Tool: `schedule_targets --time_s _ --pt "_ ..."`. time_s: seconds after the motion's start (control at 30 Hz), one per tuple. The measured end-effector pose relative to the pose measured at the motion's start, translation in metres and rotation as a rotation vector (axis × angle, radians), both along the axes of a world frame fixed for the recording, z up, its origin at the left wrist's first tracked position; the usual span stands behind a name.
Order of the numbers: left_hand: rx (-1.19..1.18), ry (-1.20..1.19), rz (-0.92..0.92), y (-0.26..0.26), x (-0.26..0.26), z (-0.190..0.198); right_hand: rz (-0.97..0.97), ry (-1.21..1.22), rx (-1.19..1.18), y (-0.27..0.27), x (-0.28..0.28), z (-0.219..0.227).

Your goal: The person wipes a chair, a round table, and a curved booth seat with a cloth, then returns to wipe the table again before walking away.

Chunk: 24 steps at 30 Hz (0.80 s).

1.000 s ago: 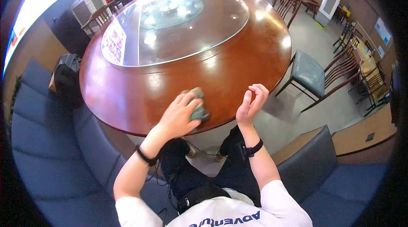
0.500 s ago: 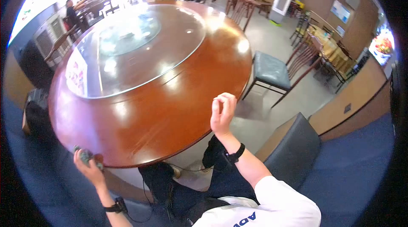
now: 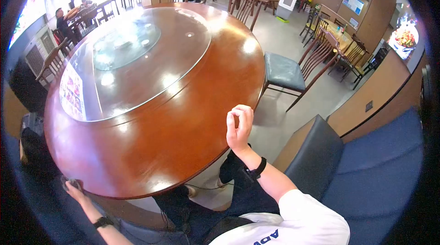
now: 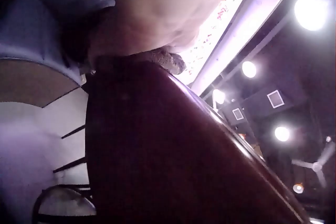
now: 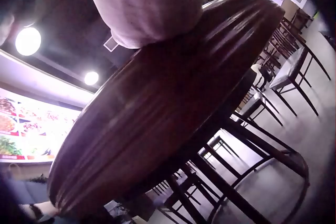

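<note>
At the near left edge of the round brown table (image 3: pixel 183 116), my left hand (image 3: pixel 77 193) holds a grey-green cloth (image 4: pixel 172 62) against the rim. In the left wrist view the hand covers most of the cloth, and only a bunched end sticks out over the tabletop. My right hand (image 3: pixel 240 129) is raised by the table's near right edge, its fingers loosely bent toward the thumb with nothing in them. A glass turntable (image 3: pixel 151 75) lies on the tabletop, beyond both hands.
A chair with a grey seat (image 3: pixel 284 71) stands right of the table. Blue padded bench seating (image 3: pixel 376 167) curves around the near side, with a backrest (image 3: pixel 316 148) close to my right arm. A dark bag (image 3: pixel 34 146) sits at the left.
My left hand has swept the cloth from the near middle of the table leftward along the edge to the near left rim. The head view has swung right; the right hand stays raised, fingers more bent.
</note>
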<state>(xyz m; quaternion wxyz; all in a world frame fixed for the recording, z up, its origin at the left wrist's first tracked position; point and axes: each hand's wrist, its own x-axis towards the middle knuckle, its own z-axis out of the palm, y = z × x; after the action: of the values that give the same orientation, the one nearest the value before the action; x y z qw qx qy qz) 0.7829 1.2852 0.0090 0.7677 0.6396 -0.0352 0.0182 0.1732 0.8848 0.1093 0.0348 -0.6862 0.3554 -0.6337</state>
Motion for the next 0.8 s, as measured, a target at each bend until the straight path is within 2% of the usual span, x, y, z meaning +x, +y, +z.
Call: schedule_targets --time_s 0.07,0.13,0.2,0.27,0.33,0.4,0.53,0.6,0.67,0.7,0.77,0.8 --pt "-0.017 -0.028 0.011 -0.007 -0.041 0.0 0.015 -0.009 0.01 0.002 0.0 0.001" --pt "-0.062 -0.024 0.076 -0.034 -0.12 0.031 0.013 0.009 -0.004 0.001 0.0 0.0" --pt "-0.031 -0.019 0.132 -0.04 -0.152 0.016 0.014 0.001 -0.007 0.002 0.0 0.002" --pt "0.027 0.009 0.084 -0.063 -0.227 0.052 0.016 0.008 -0.011 0.002 -0.001 0.003" --pt "0.055 0.037 0.066 -0.078 -0.278 0.057 0.011 -0.002 0.002 0.002 -0.002 0.002" --pt "0.132 -0.165 0.219 -0.096 -0.323 0.039 0.025 0.003 -0.019 0.003 -0.003 0.004" --pt "0.153 -0.021 -0.05 -0.124 -0.446 0.041 0.061 -0.042 -0.072 0.004 -0.006 0.006" --pt "0.261 -0.111 -0.318 -0.128 -0.502 0.046 0.14 0.038 -0.17 0.02 -0.009 0.007" --pt "0.286 -0.153 -0.597 -0.134 -0.538 0.041 0.431 0.094 -0.165 0.06 -0.016 0.009" --pt "0.144 -0.042 -0.695 -0.141 -0.556 0.047 0.6 0.202 -0.091 0.085 -0.027 0.015" --pt "-0.194 0.179 -0.84 -0.155 -0.577 0.058 0.799 0.414 0.047 0.119 -0.049 0.012" --pt "-0.202 0.222 -0.981 -0.156 -0.571 0.06 0.925 0.38 0.173 0.128 -0.057 0.002"
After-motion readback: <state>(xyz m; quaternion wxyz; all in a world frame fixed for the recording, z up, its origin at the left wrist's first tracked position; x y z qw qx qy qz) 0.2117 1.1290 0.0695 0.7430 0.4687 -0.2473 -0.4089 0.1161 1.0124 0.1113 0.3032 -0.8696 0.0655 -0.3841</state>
